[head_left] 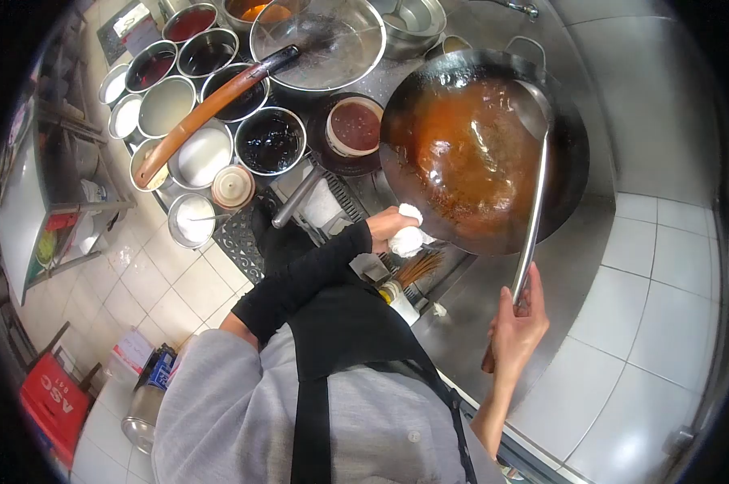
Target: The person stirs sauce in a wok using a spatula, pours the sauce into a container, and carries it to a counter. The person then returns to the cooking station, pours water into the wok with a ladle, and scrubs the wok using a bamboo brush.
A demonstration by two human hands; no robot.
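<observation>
- Some of the left hand (384, 229), clamped on white cloth (406, 242) by the wok (570, 185), is hidden
- Right hand (519, 332) clamps ladle (535, 202), bowl inside wok
- Brown liquid (461, 137) hides wok's bottom

Stainless steel cooking counter (461, 343). A large dark wok (572, 181) sits on its right side. To the wok's left is a dark round pan (356, 166), then a close cluster of metal pots (271, 173). A small white scrap (439, 309) lies on bare steel near the wok.
</observation>
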